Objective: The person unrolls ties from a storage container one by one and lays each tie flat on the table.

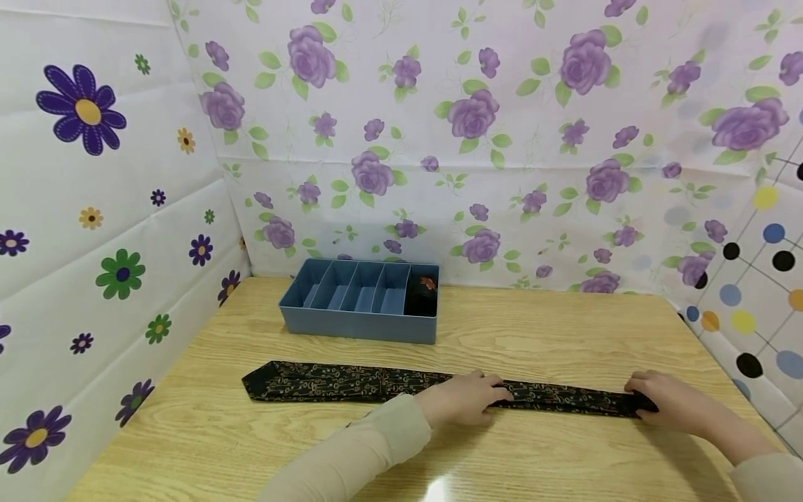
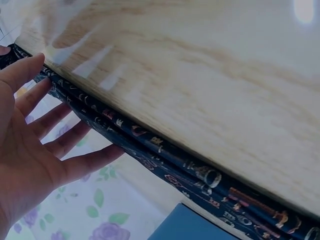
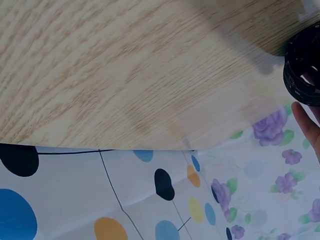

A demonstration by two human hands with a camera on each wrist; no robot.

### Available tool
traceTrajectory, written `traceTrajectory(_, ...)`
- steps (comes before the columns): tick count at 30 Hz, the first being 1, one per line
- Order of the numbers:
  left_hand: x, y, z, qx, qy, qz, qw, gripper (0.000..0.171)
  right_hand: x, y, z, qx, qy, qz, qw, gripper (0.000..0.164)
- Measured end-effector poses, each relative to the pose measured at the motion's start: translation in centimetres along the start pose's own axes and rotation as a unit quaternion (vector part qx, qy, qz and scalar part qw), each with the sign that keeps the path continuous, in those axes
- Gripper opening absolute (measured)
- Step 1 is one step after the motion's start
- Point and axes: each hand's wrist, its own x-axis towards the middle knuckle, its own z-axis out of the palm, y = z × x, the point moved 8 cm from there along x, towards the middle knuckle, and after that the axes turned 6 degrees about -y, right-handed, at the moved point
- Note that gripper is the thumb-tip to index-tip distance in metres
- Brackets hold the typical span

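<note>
A dark necktie (image 1: 339, 382) with a small gold pattern lies stretched sideways across the wooden table, its wide pointed end at the left. Near its middle, my left hand (image 1: 461, 399) rests on the fabric; in the left wrist view the fingers of that hand (image 2: 30, 150) are spread and fairly straight along the tie (image 2: 165, 155). At the narrow end, my right hand (image 1: 677, 404) holds the tie. The right wrist view shows this end curled into a dark loop (image 3: 292, 75) at the frame's edge, with only part of the hand visible.
Behind the tie stands a blue box (image 1: 357, 325) with several compartments. Its rightmost compartment holds a dark folded or rolled thing (image 1: 422, 296) with a red-orange motif. Flowered sheets (image 1: 401, 139) hang at the back and left, a dotted one (image 1: 765, 279) at the right.
</note>
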Motion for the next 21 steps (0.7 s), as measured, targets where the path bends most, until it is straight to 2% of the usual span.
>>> traceTrajectory(5,0.3,0.1,-0.2,0.015,0.004,-0.005,0.9999,0.044,-0.4,0.2,-0.1,-0.014,0.021,-0.009,1.0,0.025)
traceTrajectory(8,0.6,0.5,-0.3,0.025,0.004,0.001,0.9997,0.041,-0.5,0.4,0.0,-0.018,0.019,-0.009,1.0,0.025)
traceTrajectory(14,1.1,0.9,-0.1,0.028,0.0,0.013,0.9995,0.051,-0.7,0.8,0.2,-0.021,0.009,0.0,1.0,0.024)
traceTrajectory(21,1.5,0.9,0.2,0.056,-0.009,0.01,0.9983,0.054,-1.6,0.7,0.0,-0.069,0.048,-0.003,0.996,0.029)
